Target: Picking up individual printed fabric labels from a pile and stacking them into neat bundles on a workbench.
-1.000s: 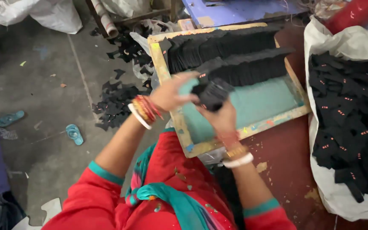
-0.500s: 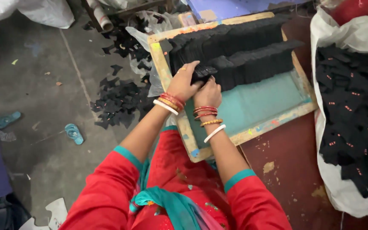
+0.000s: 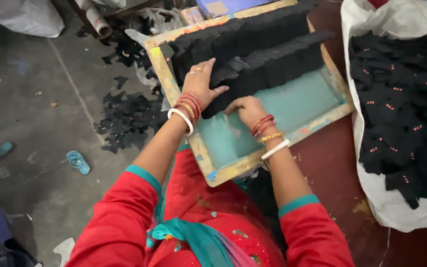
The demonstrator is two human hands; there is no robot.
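White sack [image 3: 371,193] at right holds loose black fabric pieces [image 3: 401,109]. Wooden-framed teal screen [image 3: 292,104]: two overlapping rows of black pieces [image 3: 263,54] laid, near teal half bare. Left hand [image 3: 201,81] flat, spread on row end; right hand [image 3: 245,109] curled, pressing row's near edge.

Soft, even daylight fills the room, shadows faint; the black fabric rows [image 3: 253,54] swallow detail, and the near edges blur slightly.
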